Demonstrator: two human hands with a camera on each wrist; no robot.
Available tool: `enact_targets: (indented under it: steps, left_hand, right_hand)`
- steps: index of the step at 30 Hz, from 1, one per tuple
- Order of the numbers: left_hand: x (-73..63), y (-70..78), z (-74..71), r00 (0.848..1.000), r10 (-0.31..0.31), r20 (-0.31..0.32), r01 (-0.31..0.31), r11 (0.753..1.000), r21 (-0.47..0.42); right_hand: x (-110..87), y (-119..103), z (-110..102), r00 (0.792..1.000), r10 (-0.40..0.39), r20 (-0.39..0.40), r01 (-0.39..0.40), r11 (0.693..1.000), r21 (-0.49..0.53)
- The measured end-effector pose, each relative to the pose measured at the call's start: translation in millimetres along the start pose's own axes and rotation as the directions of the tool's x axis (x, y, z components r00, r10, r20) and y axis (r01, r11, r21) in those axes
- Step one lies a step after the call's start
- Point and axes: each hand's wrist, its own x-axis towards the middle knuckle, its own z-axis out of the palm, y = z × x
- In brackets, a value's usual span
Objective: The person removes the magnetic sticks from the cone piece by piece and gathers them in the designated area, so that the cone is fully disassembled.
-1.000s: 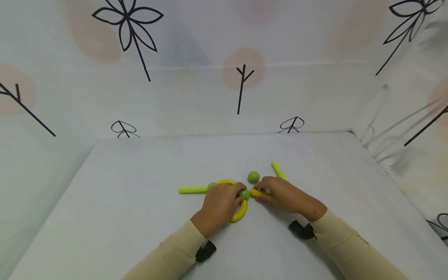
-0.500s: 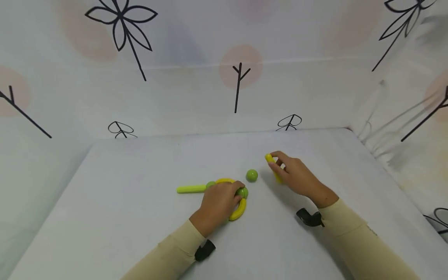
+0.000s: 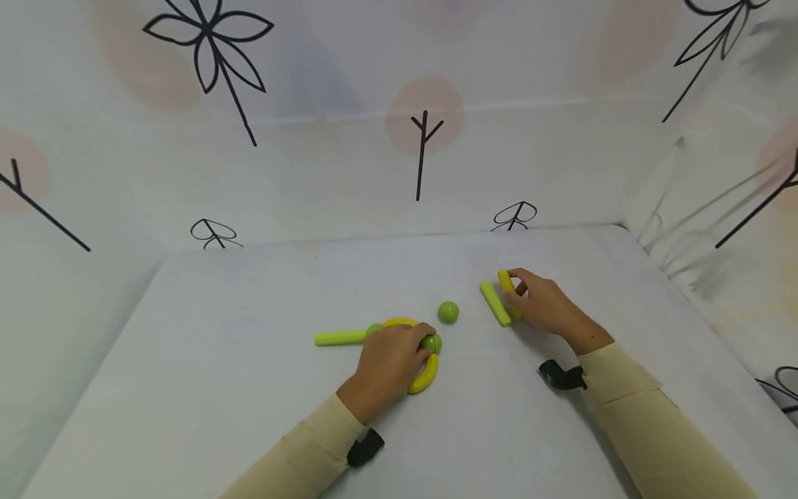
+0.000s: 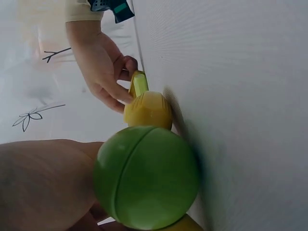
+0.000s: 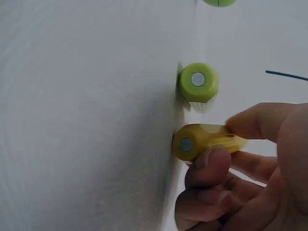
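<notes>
My left hand (image 3: 389,357) pinches a green ball (image 3: 431,344) at the right end of a joined shape. Curved yellow magnetic rods (image 3: 425,375) and a second green ball (image 3: 375,329) belong to that shape, partly hidden under the hand. From its left side a straight lime-green rod (image 3: 339,337) sticks out. At the right, my right hand (image 3: 541,303) pinches a yellow magnetic rod (image 5: 195,142) between thumb and fingers, low at the tabletop. Just left of it lies a loose lime-green rod (image 3: 495,303), a round silvery magnet showing in its end in the right wrist view.
A loose green ball (image 3: 448,312) sits between the joined shape and the loose lime-green rod. The white table (image 3: 262,291) meets a pale wall (image 3: 337,173) with black plant drawings at the back. Black wrist cameras (image 3: 366,448) hang under both sleeves.
My right hand has carried the yellow rod from beside the left hand's ball, over the loose lime-green rod, to that rod's right side. My left hand has kept its hold.
</notes>
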Motion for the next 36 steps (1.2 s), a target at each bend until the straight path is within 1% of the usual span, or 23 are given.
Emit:
enact_targets:
  steps: [2, 5, 11, 14, 17, 19, 22, 24, 26, 28, 30, 33, 36]
  left_hand:
    - [0.0, -0.1, 0.8, 1.0, -0.003, 0.001, 0.003, 1.0, -0.001]
    - [-0.2, -0.4, 1.9, 1.0, -0.005, 0.001, 0.005, 1.0, 0.009]
    - [-1.1, 0.3, 1.1, 1.0, -0.007, 0.02, 0.007, 0.999, 0.037]
    - [-1.1, -0.2, -2.7, 0.999, -0.001, 0.035, 0.0, 0.999, 0.032]
    - [0.8, -1.4, -13.4, 0.999, -0.019, 0.039, 0.02, 1.0, -0.003]
    - [2.3, -2.9, -23.8, 0.999, -0.049, 0.02, 0.049, 0.998, -0.029]
    - [2.5, -7.6, -41.0, 0.994, -0.097, -0.052, 0.095, 0.995, -0.036]
    - [0.8, -12.0, -52.4, 0.987, -0.121, -0.107, 0.12, 0.993, -0.018]
    - [-4.1, -17.8, -57.5, 0.981, -0.142, -0.129, 0.143, 0.99, 0.004]
    - [-9.5, -23.1, -60.2, 0.979, -0.161, -0.123, 0.165, 0.986, 0.021]
    - [-15.0, -28.2, -59.7, 0.98, -0.178, -0.089, 0.182, 0.982, 0.04]
    - [-21.9, -34.3, -55.8, 0.979, -0.201, -0.025, 0.202, 0.977, 0.066]
    - [-26.1, -39.2, -49.8, 0.977, -0.214, 0.008, 0.212, 0.973, 0.09]
  right_hand:
    - [1.5, 2, 2, 1.0, 0.006, 0.021, -0.005, 1.0, -0.01]
    - [2.3, 4, 5, 0.999, 0.009, 0.033, -0.009, 1.0, -0.014]
    - [1.0, 5, 9, 1.0, 0.004, 0.028, -0.003, 1.0, -0.026]
    - [-0.9, 3, 8, 1.0, -0.016, -0.017, 0.015, 0.999, -0.045]
    - [-6.1, -5, 5, 0.993, -0.063, -0.103, 0.058, 0.997, -0.053]
    - [-12.7, -13, 4, 0.98, -0.111, -0.162, 0.105, 0.994, -0.043]
    - [-26.2, -33, 6, 0.95, -0.223, -0.218, 0.226, 0.974, -0.011]
    - [-35.1, -49, 10, 0.926, -0.305, -0.225, 0.314, 0.949, 0.007]
    - [-43.4, -62, 19, 0.905, -0.371, -0.206, 0.382, 0.924, 0.012]
    - [-49.5, -73, 29, 0.894, -0.414, -0.169, 0.421, 0.907, 0.008]
    - [-53.2, -81, 40, 0.883, -0.452, -0.124, 0.454, 0.891, -0.01]
    - [-55.0, -88, 53, 0.867, -0.495, -0.059, 0.493, 0.869, -0.049]
    - [-54.4, -91, 61, 0.844, -0.536, -0.03, 0.531, 0.841, -0.1]
